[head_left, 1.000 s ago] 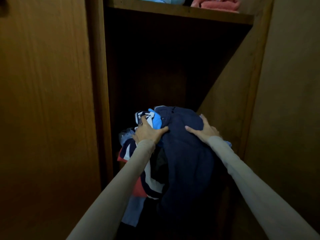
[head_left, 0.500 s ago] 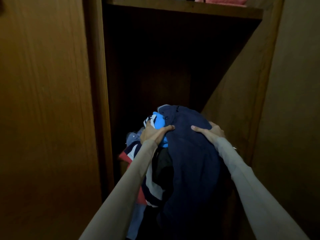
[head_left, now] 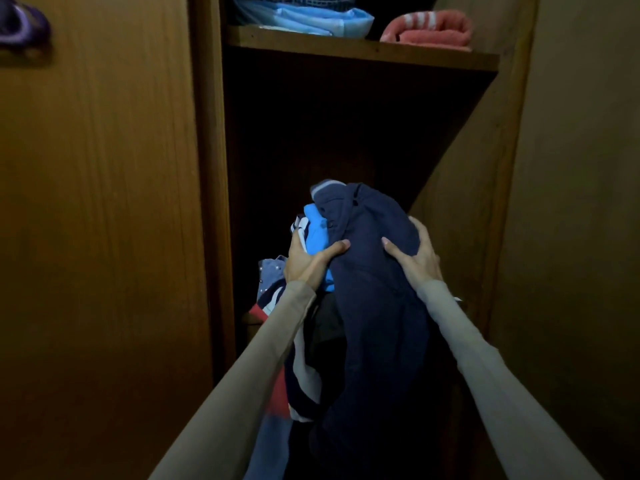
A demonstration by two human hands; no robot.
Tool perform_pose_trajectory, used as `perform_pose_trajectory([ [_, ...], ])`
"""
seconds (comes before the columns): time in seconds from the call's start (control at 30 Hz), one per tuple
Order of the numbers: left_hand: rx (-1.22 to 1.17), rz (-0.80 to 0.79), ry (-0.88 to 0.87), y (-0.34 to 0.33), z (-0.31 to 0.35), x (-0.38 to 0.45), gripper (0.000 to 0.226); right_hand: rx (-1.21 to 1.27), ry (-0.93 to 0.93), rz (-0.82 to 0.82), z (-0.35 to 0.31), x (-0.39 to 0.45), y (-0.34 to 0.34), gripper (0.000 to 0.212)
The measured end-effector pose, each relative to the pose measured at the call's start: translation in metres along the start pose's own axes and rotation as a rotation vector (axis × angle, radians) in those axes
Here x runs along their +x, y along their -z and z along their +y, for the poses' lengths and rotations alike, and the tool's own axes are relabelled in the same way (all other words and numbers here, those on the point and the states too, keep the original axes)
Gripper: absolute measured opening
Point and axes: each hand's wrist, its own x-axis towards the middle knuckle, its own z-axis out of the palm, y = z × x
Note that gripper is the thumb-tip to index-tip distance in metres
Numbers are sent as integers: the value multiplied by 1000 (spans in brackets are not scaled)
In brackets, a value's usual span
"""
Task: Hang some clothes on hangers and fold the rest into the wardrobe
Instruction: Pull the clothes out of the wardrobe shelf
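Darkness swallows most of the wardrobe (head_left: 349,133) compartment — its back wall and floor cannot be made out, and whatever the bundle of clothes (head_left: 346,306) rests on is lost in shadow. The bundle sits at the mouth of that lower compartment, under the wooden shelf (head_left: 363,50), and trails down out of the bottom of the view. A dark navy garment (head_left: 374,323) covers its right side and top; a bright blue piece (head_left: 317,230) pokes out at the upper left, with striped white, navy and red cloth (head_left: 298,375) below it, partly behind the left sleeve (head_left: 242,393).

The left hand (head_left: 308,261) grips the bundle's left side, thumb hooked across the navy cloth, its fingers buried in the fabric and mostly out of sight. The right hand (head_left: 417,254) clasps the navy garment from the right, thumb pressing into the front, fingers curled round the far side.

On the shelf lie a folded light blue item (head_left: 322,20) and a rolled pink towel (head_left: 429,29) with white stripes, both cut off by the top edge, as is a basket-like thing behind them. A purple object (head_left: 20,26) at the upper left against the door (head_left: 104,220) is blurred — I cannot tell what it is. No writing or label is legible anywhere.
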Motion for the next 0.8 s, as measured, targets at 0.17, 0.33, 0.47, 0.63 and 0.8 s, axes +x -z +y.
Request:
perform_pose_trajectory([
  [0.17, -147, -31, -50, 25, 20, -25, 77, -27, 198, -31, -25, -27, -19, 58],
  [0.33, -140, -95, -135, 61, 42, -49, 76, -46, 283, -7, -48, -61, -43, 49],
  [0.47, -127, -153, -159, 92, 61, -68, 84, -71, 293, 12, -72, -91, -58, 61],
  [0.63, -85, -175, -239, 125, 87, -98, 87, -22, 323, 57, -102, -134, -66, 51],
  [0.8, -53, -173, -256, 167, 106, -136, 92, -22, 314, 78, -130, -186, -84, 64],
])
